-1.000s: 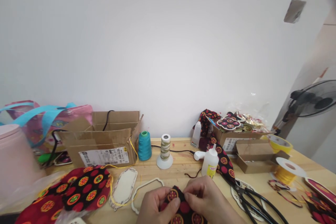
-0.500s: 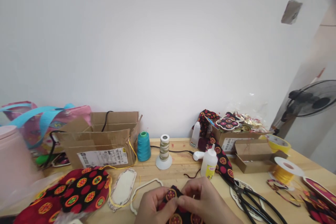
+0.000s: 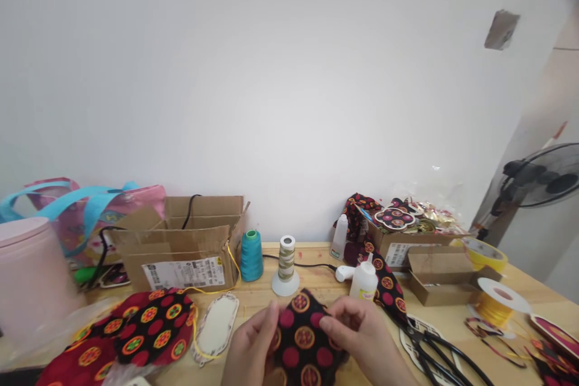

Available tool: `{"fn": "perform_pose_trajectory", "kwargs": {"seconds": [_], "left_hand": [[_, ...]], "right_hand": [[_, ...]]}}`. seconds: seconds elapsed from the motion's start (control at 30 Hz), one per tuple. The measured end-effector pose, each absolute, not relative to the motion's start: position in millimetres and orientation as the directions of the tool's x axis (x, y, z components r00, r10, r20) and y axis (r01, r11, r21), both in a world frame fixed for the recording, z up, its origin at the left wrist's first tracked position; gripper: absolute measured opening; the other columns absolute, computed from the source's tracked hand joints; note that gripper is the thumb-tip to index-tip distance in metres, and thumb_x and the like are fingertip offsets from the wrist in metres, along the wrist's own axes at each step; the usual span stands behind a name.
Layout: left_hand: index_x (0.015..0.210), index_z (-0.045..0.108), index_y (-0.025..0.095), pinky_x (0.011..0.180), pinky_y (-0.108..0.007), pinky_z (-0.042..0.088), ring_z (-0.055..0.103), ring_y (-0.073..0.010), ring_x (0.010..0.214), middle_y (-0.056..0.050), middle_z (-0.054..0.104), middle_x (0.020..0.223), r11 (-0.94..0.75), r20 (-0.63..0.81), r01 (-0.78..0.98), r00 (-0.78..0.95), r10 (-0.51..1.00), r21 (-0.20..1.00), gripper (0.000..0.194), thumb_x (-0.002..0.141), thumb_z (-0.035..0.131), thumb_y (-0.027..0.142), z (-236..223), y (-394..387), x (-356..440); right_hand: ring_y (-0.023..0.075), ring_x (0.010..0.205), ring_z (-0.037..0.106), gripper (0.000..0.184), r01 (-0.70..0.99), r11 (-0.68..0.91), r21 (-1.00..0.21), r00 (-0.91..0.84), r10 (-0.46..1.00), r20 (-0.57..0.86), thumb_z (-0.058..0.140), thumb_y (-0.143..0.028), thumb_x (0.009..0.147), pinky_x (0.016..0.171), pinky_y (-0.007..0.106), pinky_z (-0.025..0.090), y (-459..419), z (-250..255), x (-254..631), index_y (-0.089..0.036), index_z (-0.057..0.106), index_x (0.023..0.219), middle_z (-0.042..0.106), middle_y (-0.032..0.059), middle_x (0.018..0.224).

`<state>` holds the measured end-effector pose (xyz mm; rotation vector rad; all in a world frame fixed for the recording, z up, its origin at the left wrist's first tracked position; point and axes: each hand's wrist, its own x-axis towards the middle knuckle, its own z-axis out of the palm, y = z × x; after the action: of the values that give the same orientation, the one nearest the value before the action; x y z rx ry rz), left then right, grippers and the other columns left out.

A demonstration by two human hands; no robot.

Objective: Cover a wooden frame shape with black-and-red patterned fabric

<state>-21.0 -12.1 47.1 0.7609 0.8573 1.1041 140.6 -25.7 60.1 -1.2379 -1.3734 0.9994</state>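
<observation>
Wooden bench (image 3: 323, 282) against pale wall (image 3: 271, 102). Patterned cloth (image 3: 304, 338), dark with round motifs: six o'clock in view, one corner toward twelve, held between both hands. Left hand (image 3: 251, 341): fingers gripping its left edge. Right hand (image 3: 357, 332): fingers pinched on its right edge. Bearings from cloth: shears (image 3: 417, 338), three; yellow-labelled bottle (image 3: 363, 282), between one and two, near; right carton (image 3: 427, 240), two; teal cone (image 3: 252, 258), eleven; left carton (image 3: 131, 253), ten; oval plaque (image 3: 217, 327), nine.
</observation>
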Motion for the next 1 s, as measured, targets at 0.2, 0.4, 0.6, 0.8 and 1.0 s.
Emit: {"fn": "perform_pose_trajectory", "kwargs": {"seconds": [0.2, 0.4, 0.6, 0.8, 1.0], "left_hand": [[0.090, 0.065, 0.015, 0.079, -0.034, 0.041, 0.057, -0.0233, 0.094, -0.011, 0.066, 0.099, 0.427, -0.267, -0.671, 0.334, 0.904, 0.607, 0.060, 0.062, 0.047, 0.066, 41.9, -6.5, -19.7], [0.104, 0.059, 0.011, 0.080, -0.035, 0.039, 0.056, -0.0246, 0.091, -0.015, 0.064, 0.095, 0.625, 0.058, -0.669, 0.700, 0.712, 0.402, 0.065, 0.073, 0.031, 0.062, 62.0, -16.3, -15.8], [0.098, 0.062, 0.018, 0.072, -0.029, 0.043, 0.060, -0.0182, 0.080, -0.006, 0.067, 0.085, 0.472, -0.082, -0.697, 0.515, 0.854, 0.539, 0.027, 0.072, 0.057, 0.027, 56.3, -17.3, -19.2], [0.094, 0.065, 0.022, 0.073, -0.032, 0.045, 0.062, -0.0207, 0.079, -0.007, 0.069, 0.086, 0.290, 0.016, -0.645, 0.425, 0.905, 0.708, 0.032, 0.063, 0.066, 0.013, 46.8, -16.5, -13.9], [0.095, 0.065, 0.017, 0.078, -0.039, 0.044, 0.059, -0.0256, 0.084, -0.011, 0.067, 0.089, 0.116, 0.122, -0.518, 0.403, 0.907, 0.848, 0.039, 0.058, 0.071, 0.026, 27.2, -12.0, -7.6]], "right_hand": [[0.0136, 0.049, 0.055, 0.009, 0.627, 0.736, -0.257, -0.191, 0.464, 0.865, 0.063, -0.009, 0.068, 0.046, 0.022, 0.043, -32.0, 66.7, 146.9, -0.017, 0.062, 0.070, 0.064, 0.0036, 0.056], [0.0139, 0.046, 0.054, 0.006, 0.614, 0.787, 0.059, -0.474, 0.308, 0.825, 0.058, -0.015, 0.075, 0.039, 0.023, 0.041, -33.0, 63.5, 141.7, -0.016, 0.063, 0.072, 0.067, 0.0040, 0.055], [0.0126, 0.051, 0.055, 0.007, 0.613, 0.789, 0.042, -0.521, 0.364, 0.772, 0.059, -0.023, 0.076, 0.046, 0.022, 0.042, -31.2, 59.5, 135.4, -0.021, 0.064, 0.072, 0.066, 0.0000, 0.059], [0.0233, 0.084, 0.058, 0.031, 0.660, 0.725, -0.196, -0.249, 0.457, 0.854, 0.054, -0.036, 0.077, 0.069, 0.034, 0.048, -20.3, 50.5, 144.6, -0.019, 0.055, 0.102, 0.063, 0.0109, 0.093], [0.0224, 0.084, 0.059, 0.035, 0.639, 0.634, -0.436, -0.130, 0.648, 0.751, 0.062, -0.022, 0.070, 0.070, 0.030, 0.048, -19.3, 43.9, 145.1, -0.019, 0.054, 0.103, 0.065, 0.0077, 0.091]]}}
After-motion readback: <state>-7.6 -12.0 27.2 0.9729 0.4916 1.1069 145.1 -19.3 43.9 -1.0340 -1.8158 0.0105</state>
